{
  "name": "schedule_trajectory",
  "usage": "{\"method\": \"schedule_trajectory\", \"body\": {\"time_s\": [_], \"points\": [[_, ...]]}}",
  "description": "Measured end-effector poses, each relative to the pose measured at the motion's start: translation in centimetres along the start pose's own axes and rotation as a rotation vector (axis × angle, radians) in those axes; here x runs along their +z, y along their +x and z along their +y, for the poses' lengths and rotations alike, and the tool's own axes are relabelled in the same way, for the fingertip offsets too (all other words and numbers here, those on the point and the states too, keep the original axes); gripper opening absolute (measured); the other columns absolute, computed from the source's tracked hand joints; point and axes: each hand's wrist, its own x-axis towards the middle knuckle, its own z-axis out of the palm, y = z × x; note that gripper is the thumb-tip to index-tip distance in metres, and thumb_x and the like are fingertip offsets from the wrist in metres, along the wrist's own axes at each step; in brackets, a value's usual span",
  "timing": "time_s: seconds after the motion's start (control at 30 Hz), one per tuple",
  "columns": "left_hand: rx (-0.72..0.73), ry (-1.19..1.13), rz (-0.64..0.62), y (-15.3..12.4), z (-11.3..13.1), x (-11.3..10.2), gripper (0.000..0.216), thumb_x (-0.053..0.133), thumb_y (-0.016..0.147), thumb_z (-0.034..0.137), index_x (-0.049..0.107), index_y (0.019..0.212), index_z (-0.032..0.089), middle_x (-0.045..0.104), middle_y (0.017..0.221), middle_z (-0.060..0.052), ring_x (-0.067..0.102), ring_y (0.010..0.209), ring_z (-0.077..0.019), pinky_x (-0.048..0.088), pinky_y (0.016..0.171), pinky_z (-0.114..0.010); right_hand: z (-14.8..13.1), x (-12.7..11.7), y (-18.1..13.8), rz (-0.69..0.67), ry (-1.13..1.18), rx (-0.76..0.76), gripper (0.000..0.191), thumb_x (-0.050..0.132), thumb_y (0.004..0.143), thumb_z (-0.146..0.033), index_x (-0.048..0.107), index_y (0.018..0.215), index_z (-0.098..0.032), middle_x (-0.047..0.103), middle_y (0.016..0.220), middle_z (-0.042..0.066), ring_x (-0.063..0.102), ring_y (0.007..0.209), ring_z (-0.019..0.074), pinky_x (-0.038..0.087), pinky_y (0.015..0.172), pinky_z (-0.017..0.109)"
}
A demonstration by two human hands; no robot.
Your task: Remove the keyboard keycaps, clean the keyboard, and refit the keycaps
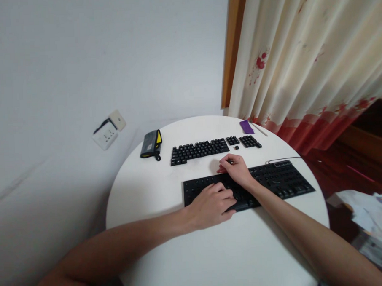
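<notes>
- We look down from head height at a round white table [139, 196] standing beside a pale wall [143, 60].
- A black keyboard [276, 181] lies flat across the middle of the table, slanting slightly, with a thin dark cable [285, 158] running from its far edge toward the right.
- Our left hand [214, 205] rests on the left part of the keyboard, palm down, with bent fingers; the fingertips are partly hidden, so we cannot tell whether they grip anything.
- Our right hand [234, 168] is over the keyboard's far edge, just beyond the left one, fingers curled inward. A small dark spot shows among the fingers, but we cannot tell whether it is something held.
- Behind the keyboard, near the right hand, black keycaps [199, 151] are laid out in neat rows like a keyboard's main section. To their right come a small block of keycaps [232, 140], a tiny cluster [237, 147] just in front of it, and a number-pad-like block [250, 141].
- At the table's far left sits a grey pouch [150, 144] with yellow inside.
- At the far right lie a purple cloth [247, 127] and a thin pale stick [259, 129].
- Beyond, a cream curtain [289, 71] with red flowers hangs down.
</notes>
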Motion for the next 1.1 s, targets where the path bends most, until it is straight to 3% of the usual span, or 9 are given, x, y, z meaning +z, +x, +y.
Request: {"method": "schedule_trajectory", "body": {"time_s": [0.23,0.43,0.87,1.1], "points": [[0.053,0.150,0.027,-0.3,0.3,0.4,0.021,0.054,0.092,0.033,0.067,0.098,0.017,0.064,0.089,-0.004,0.055,0.085,-0.0204,0.045,0.065,-0.033,0.2,0.2,-0.4,-0.028,-0.077,-0.030,0.018,0.064,0.077,-0.034,0.060,0.072,-0.017,0.066,0.065,0.001,0.071,0.059,0.0186,0.055,0.054,0.025],[0.025,0.201,0.029,-0.5,0.8,0.1,0.021,0.055,0.092,0.035,0.065,0.097,0.017,0.061,0.088,-0.005,0.056,0.082,-0.0195,0.043,0.057,-0.031,0.4,0.1,-0.3,-0.029,-0.100,-0.038,0.018,0.063,0.079,-0.034,0.060,0.072,-0.017,0.067,0.066,0.002,0.071,0.059,0.0189,0.054,0.054,0.024],[0.069,0.196,0.165,-1.0,0.7,1.1,0.018,0.050,0.095,0.026,0.063,0.104,0.017,0.063,0.088,-0.005,0.059,0.084,-0.0177,0.047,0.060,-0.026,0.4,0.1,-0.1,-0.037,-0.105,-0.037,0.017,0.062,0.078,-0.032,0.059,0.070,-0.018,0.066,0.065,0.001,0.072,0.060,0.0198,0.054,0.053,0.024],[0.069,0.213,0.176,-1.1,0.7,1.4,0.021,0.047,0.096,0.026,0.064,0.103,0.018,0.064,0.088,-0.006,0.062,0.083,-0.0166,0.049,0.063,-0.024,0.4,0.1,-0.1,-0.037,-0.116,-0.034,0.015,0.061,0.078,-0.031,0.060,0.071,-0.018,0.066,0.064,0.001,0.072,0.060,0.0200,0.054,0.052,0.024]]}}
